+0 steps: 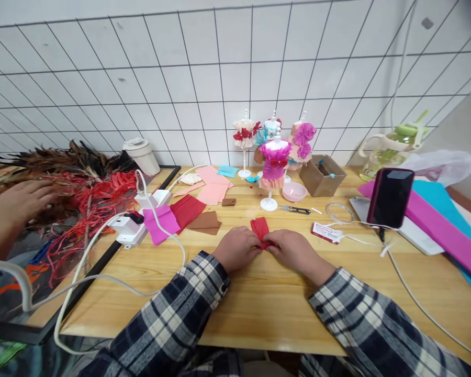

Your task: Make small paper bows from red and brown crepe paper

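Left hand: pinched red paper
Right hand: pinched it too (opposite edge)
Red paper: one piece, mid table, between both hands
Mannequins: four, behind
Snips: one

left hand + right hand pinch red paper | wooden table

Two hands, left and right, meet on a folded paper strip at the near middle of the tabletop. Beyond it stand small dress forms against the far wall, with a bowl, snips and a cardboard box to their right. A phone stands farther right. Cut paper sheets and a power strip lie to the left. At the far left, another person's hand rests on feathers.
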The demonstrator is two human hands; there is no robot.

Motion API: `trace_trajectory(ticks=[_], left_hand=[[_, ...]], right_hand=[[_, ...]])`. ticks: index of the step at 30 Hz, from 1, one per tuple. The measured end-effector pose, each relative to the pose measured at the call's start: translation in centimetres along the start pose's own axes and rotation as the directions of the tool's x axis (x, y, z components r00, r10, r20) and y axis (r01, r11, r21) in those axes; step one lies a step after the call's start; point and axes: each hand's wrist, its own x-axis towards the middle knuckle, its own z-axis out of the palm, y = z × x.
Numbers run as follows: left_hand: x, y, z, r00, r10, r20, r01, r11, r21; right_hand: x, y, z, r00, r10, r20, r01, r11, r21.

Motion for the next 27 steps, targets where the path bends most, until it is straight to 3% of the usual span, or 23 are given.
trace_trajectory(ticks=[5,12,27], left_hand=[[0.1,0.4,0.0,0.999,-0.033,-0.027,0.035,0.998,0.050],[0.2,1.2,0.4,0.999,-0.018,-0.032,0.022,0.991,0.132],[0.5,0.9,1.3,0.999,-0.023,-0.046,0.034,0.967,0.253]], right_hand=[[-0.1,0.1,0.1,1.000,-0.025,0.005,0.025,0.999,-0.038],[-0.2,-0.3,0.5,0.997,0.079,-0.019,-0.080,0.995,-0.062],[-0.2,-0.9,0.4,0.991,0.137,0.004,-0.134,0.970,-0.203]])
